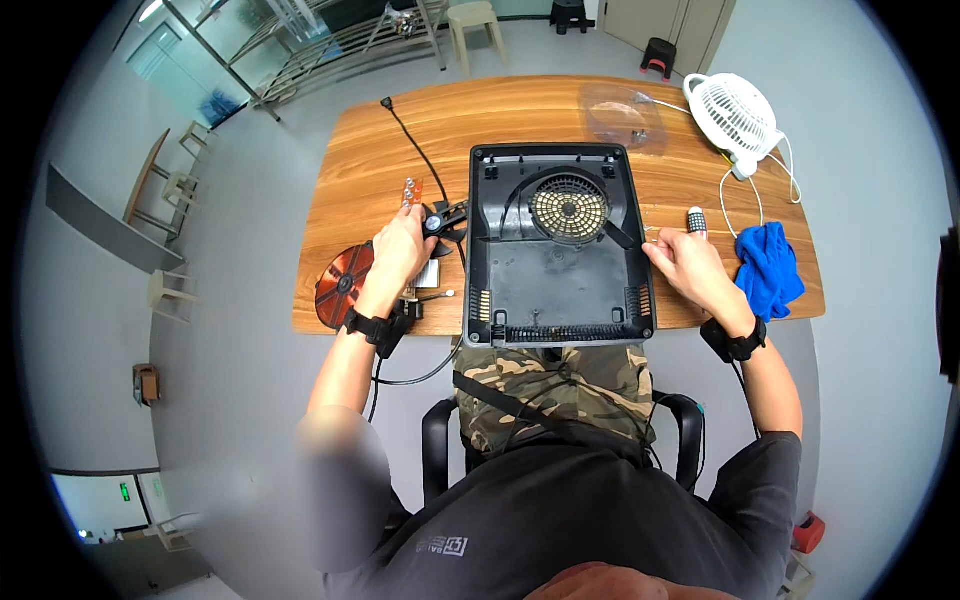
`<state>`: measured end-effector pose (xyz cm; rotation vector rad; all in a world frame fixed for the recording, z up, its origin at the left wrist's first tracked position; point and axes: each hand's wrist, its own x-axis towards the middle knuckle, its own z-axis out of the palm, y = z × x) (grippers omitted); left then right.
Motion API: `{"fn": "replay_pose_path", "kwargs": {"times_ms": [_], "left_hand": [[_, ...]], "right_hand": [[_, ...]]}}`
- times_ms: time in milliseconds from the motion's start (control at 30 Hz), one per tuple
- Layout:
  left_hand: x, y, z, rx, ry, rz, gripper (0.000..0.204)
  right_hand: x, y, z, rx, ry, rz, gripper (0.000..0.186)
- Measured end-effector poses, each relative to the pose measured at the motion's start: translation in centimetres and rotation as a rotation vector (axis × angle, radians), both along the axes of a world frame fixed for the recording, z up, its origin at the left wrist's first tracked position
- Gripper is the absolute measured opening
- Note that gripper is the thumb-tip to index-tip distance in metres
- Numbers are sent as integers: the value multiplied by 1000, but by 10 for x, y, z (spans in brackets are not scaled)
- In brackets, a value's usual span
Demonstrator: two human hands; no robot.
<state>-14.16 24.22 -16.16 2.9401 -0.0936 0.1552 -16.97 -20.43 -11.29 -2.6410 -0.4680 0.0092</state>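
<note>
An upturned black plastic appliance base [560, 285], with a round vent grille and a dark cable inside, lies in front of me at the table's near edge. Left of it, my left hand [400, 250] closes finger and thumb around a small black fan [437, 226]. An orange circuit board [411, 190] pokes out just beyond those fingers. A flat copper coil [345, 284] rests beside my left wrist. By the base's right wall, my right hand [690, 264] has its fingers curled together; whatever is between the fingertips is too small to make out.
On the wooden table [400, 140] lie a black power plug [387, 103], a clear round plastic piece [622, 118] and a blue cloth [768, 268]. A white desk fan [735, 115] with its cord occupies the far right. A checkered cylinder [697, 221] stands beyond my right hand.
</note>
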Motion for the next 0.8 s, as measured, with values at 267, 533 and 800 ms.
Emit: {"fn": "replay_pose_path", "kwargs": {"times_ms": [267, 533, 800], "left_hand": [[6, 4, 0, 21, 20, 82, 50], [14, 8, 5, 53, 121, -25, 43], [22, 3, 15, 152, 127, -53, 36]], "right_hand": [[-4, -4, -2, 3, 6, -16, 38], [6, 3, 6, -8, 26, 70, 39], [17, -2, 13, -48, 9, 112, 39]]}}
